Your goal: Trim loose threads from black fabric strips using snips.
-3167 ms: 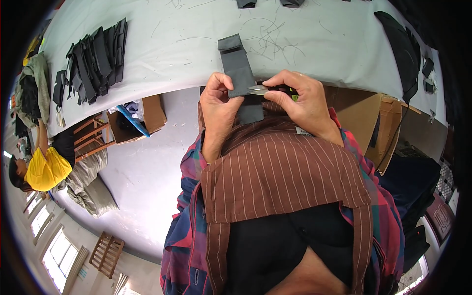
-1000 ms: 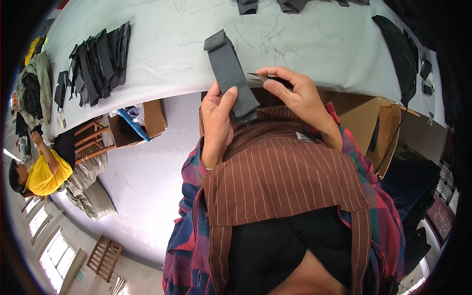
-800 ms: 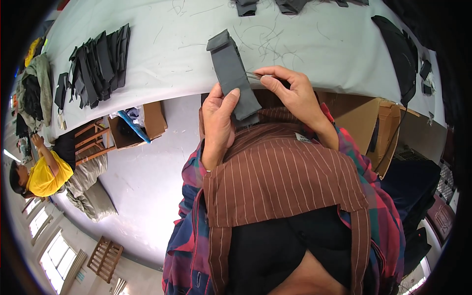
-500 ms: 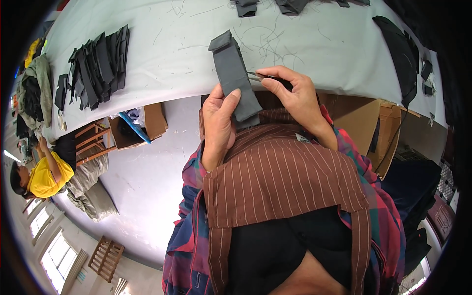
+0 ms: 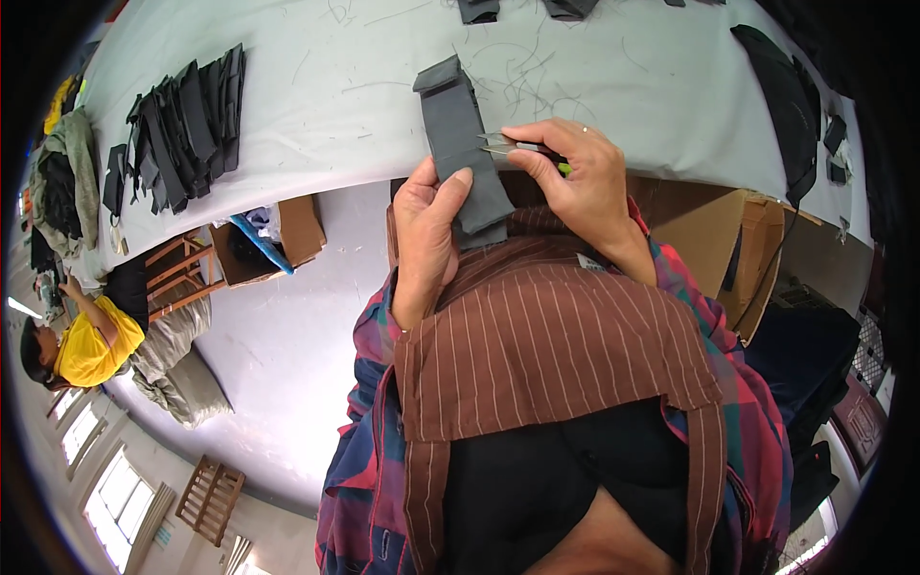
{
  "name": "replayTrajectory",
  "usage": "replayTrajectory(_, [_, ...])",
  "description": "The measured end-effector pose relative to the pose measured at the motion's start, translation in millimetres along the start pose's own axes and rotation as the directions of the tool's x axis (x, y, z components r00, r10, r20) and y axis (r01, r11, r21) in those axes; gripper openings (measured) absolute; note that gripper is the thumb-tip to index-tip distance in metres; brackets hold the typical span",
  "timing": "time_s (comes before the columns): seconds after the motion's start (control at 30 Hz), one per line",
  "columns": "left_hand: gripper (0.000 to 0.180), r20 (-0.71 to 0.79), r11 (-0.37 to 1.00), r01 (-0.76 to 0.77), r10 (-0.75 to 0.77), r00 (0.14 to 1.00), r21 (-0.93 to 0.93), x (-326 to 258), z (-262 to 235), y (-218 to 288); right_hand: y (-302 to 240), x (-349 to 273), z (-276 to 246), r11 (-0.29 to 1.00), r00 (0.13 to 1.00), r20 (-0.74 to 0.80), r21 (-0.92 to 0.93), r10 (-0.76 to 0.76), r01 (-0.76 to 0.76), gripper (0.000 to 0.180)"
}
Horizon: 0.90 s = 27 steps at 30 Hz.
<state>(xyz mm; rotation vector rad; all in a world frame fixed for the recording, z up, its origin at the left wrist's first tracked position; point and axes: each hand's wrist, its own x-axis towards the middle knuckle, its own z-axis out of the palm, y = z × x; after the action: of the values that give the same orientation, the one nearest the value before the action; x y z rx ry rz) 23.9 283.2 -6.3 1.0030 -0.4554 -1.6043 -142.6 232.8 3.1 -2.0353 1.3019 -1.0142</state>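
While the left grip [image 5: 426, 211] was closed about the lower half of a dark grey fabric strip [image 5: 455, 120], thumb on its face and fingers behind, the strip slanted across the near edge of the bench [image 5: 316, 105], its folded end uppermost and its other end over the brown striped apron [image 5: 556, 355]. The right grip [image 5: 580, 172] pinched a small pair of snips [image 5: 522, 147]; their blades stood slightly parted at the strip's right edge, though I could not tell whether they touched it. I judged this strip partway through its handling, being in hand with the blades at its edge; whether the similar pieces nearby were finished or waiting could not be told.

Surface and room, from the left: a co-worker in a yellow top [image 5: 96, 340] stretched an arm toward the bench's left end, near a wooden frame seat [image 5: 182, 268]. A fanned row of dark strips [image 5: 196, 120] lay well apart from the hands, and a cardboard box [image 5: 302, 225] stood below. Loose thread ends [image 5: 522, 81] littered the pale covering behind the held strip; dark pieces [image 5: 570, 8] lay beyond, only partly visible. Farther right, a carton [image 5: 685, 216] stood beneath, and a curved black article [image 5: 781, 115] lay on top.
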Motion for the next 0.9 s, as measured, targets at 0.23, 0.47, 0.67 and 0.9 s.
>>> replayTrajectory(0.23, [0.028,-0.006,0.998,0.056,-0.056,0.998,0.038,-1.5,-2.3,1.6,3.1,-2.9,-4.4,0.985,0.994,0.055,-0.139,-0.094,0.101,0.012])
replayTrajectory(0.47, [0.029,-0.007,0.991,0.044,-0.044,0.999,0.126,-4.2,6.3,7.6,13.9,-2.7,-5.7,0.819,0.928,0.142,0.438,0.345,-0.371,0.011])
replayTrajectory(0.67, [0.029,-0.023,0.998,0.043,-0.042,0.999,0.048,-2.7,0.6,3.6,9.6,-7.7,-7.9,0.845,0.954,0.109,0.445,0.278,-0.297,0.014])
replayTrajectory(0.9, [0.028,-0.026,0.999,0.040,-0.039,0.999,0.021,-2.5,-2.4,3.8,4.4,-10.1,-7.1,0.864,0.953,0.144,0.401,0.267,-0.303,0.015])
